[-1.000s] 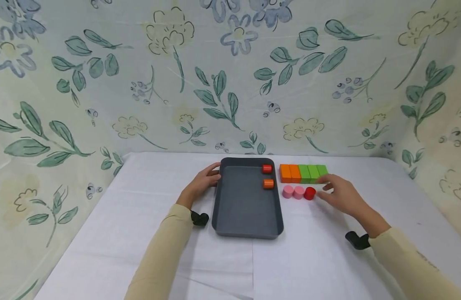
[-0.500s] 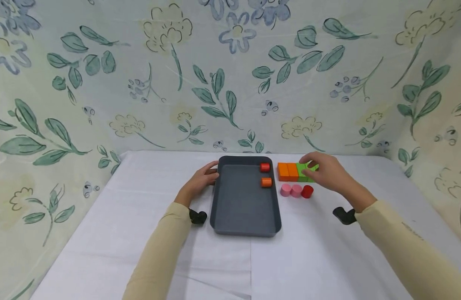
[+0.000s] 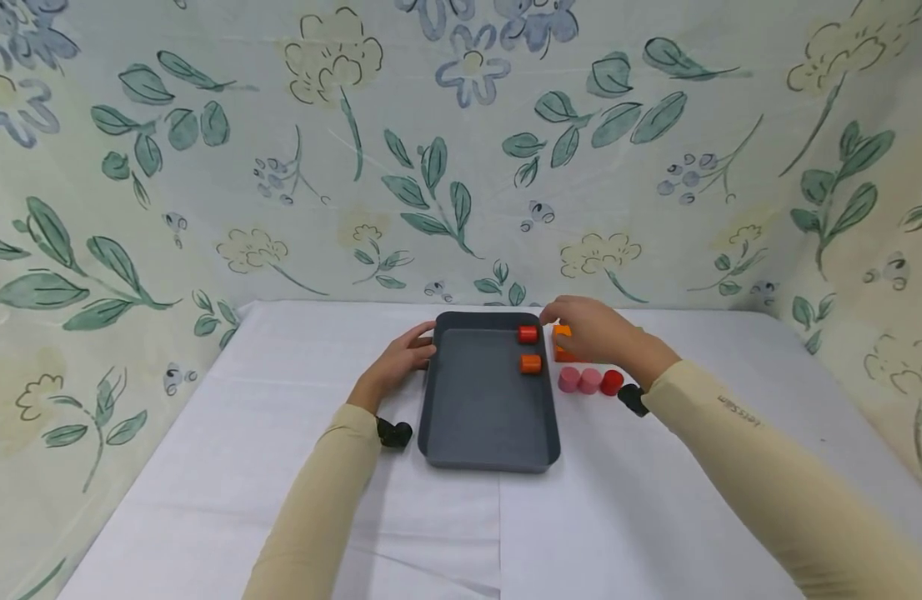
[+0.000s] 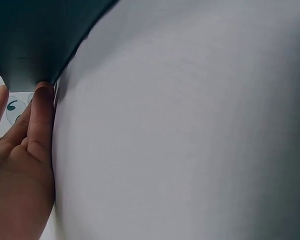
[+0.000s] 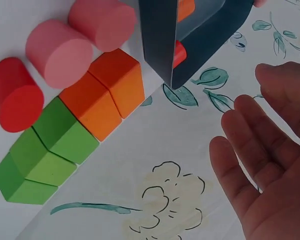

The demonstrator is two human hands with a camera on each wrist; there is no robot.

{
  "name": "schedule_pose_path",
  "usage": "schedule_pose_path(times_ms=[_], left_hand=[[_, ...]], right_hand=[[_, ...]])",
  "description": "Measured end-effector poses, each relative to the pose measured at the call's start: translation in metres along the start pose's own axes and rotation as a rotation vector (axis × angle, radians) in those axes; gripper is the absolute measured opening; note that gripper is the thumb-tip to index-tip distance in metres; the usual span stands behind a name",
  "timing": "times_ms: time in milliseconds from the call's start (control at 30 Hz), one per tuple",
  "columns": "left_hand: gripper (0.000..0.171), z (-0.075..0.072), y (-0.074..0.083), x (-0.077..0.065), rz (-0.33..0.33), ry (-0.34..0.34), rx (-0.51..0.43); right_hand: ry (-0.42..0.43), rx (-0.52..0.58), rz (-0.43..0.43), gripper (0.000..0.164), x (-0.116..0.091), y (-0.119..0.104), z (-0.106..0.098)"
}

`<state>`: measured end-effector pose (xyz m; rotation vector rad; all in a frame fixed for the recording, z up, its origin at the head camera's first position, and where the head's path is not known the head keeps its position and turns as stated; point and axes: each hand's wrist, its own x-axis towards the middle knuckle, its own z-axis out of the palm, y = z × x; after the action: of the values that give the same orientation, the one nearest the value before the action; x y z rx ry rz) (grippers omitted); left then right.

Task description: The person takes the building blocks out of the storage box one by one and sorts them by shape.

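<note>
A dark grey tray (image 3: 483,408) lies on the white cloth, with a red cylinder (image 3: 528,334) and an orange cylinder (image 3: 531,364) along its right side. My left hand (image 3: 392,367) touches the tray's left wall with its fingers extended, as the left wrist view also shows. Over the row of blocks, beside the tray's far right corner, hovers my right hand (image 3: 599,329), fingers loose and holding nothing. It hides most of the blocks in the head view. Two orange blocks (image 5: 121,84) and several green blocks (image 5: 65,129) form that row in the right wrist view.
In front of the blocks stand two pink cylinders (image 3: 579,381) and another red cylinder (image 3: 612,382), lined up right of the tray. Flowered fabric (image 3: 401,250) hangs behind the table. A black wrist camera (image 3: 393,432) sits by the left sleeve.
My right hand has moved left, from the right end of the block row, across the green blocks, to above the orange ones. My left hand has stayed at the tray's side.
</note>
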<state>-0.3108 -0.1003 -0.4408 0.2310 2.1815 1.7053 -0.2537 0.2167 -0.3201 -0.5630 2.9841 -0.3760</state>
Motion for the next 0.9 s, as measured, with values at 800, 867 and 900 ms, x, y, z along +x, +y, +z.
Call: schedule_pose_path(times_ms=[800,867,900], left_hand=[[0.057,0.0,0.0,0.0,-0.003,0.015,0.001],[0.058,0.0,0.0,0.0,-0.006,0.011,-0.003],[0.058,0.0,0.0,0.0,-0.008,0.008,-0.004]], right_hand=[[-0.099,0.124,0.166,0.042,0.064,-0.007,0.042],[-0.103,0.105,0.19,0.042,0.064,-0.006,0.043],[-0.107,0.093,0.201,0.042,0.064,-0.006,0.044]])
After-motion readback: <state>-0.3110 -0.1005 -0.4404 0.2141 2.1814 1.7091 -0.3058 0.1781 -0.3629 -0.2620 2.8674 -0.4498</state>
